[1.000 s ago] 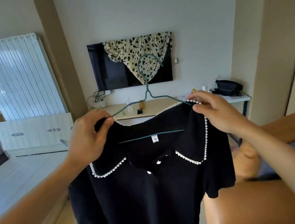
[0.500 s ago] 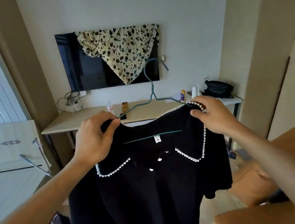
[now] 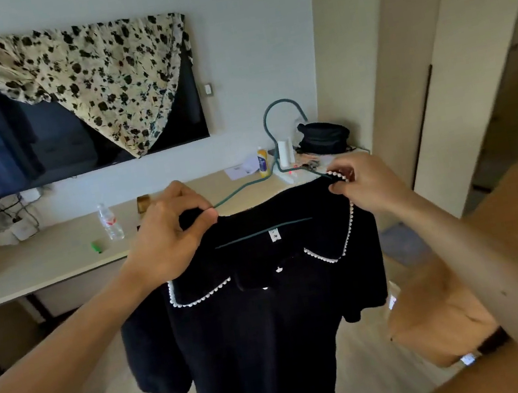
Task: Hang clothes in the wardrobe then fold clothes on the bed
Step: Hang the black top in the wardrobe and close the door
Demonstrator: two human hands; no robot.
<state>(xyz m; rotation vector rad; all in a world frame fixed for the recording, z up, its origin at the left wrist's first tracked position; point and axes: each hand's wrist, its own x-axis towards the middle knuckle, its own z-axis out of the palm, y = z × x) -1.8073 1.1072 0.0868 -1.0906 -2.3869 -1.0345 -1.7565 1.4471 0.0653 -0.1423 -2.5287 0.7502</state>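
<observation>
A black short-sleeved top [image 3: 273, 331] with a white-beaded collar hangs in front of me on a thin green wire hanger [image 3: 274, 132], whose hook stands up above the neckline. My left hand [image 3: 168, 235] pinches the top's left shoulder over the hanger arm. My right hand [image 3: 365, 182] pinches the right shoulder at the beaded collar edge. The garment hangs free above the floor, its lower hem out of frame.
A long pale desk [image 3: 55, 258] runs along the wall with a water bottle [image 3: 110, 221], a green lighter [image 3: 97, 246], a yellow bottle [image 3: 263, 162] and a black bag [image 3: 323, 137]. A wall TV [image 3: 37, 147] is draped with a floral cloth [image 3: 94, 79]. A person's arm and legs [image 3: 454, 283] are at right.
My view has swung to the right and closer to the desk. Both hands keep hold of the top's shoulders; the hanger hook now tilts to the right, over the desk's end.
</observation>
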